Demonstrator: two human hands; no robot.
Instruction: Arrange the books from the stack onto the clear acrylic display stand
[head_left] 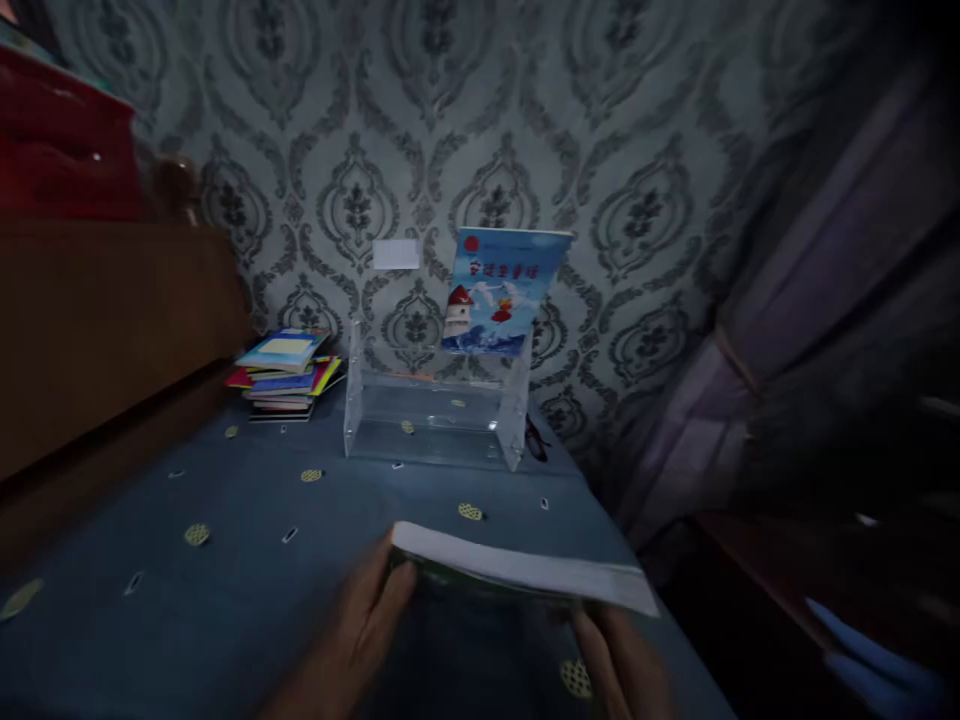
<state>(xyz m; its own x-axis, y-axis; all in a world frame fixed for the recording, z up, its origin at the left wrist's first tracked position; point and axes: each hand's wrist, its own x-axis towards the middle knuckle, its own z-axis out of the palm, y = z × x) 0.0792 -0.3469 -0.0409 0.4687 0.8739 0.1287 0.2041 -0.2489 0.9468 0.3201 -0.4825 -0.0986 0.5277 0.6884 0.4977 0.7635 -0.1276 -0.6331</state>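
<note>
Low in the head view, my left hand (375,610) grips the left end of a book (517,566), thumb on the side facing me. My right hand (626,655), blurred, closes on the book's lower right part. The book is tilted so that its pale edge shows above a dark cover; its title cannot be seen. Beyond it stands a clear acrylic book rack (427,440) with stepped tiers. One blue picture book (504,290) with red lettering stands upright at the right of the rack's back tier.
A pile of several books (285,375) lies left of the rack. A small dark object (537,442) rests by its right side. Blue patterned cloth (247,540) covers the surface. Brown furniture (112,330) borders the left; a curtain (697,400) hangs on the right.
</note>
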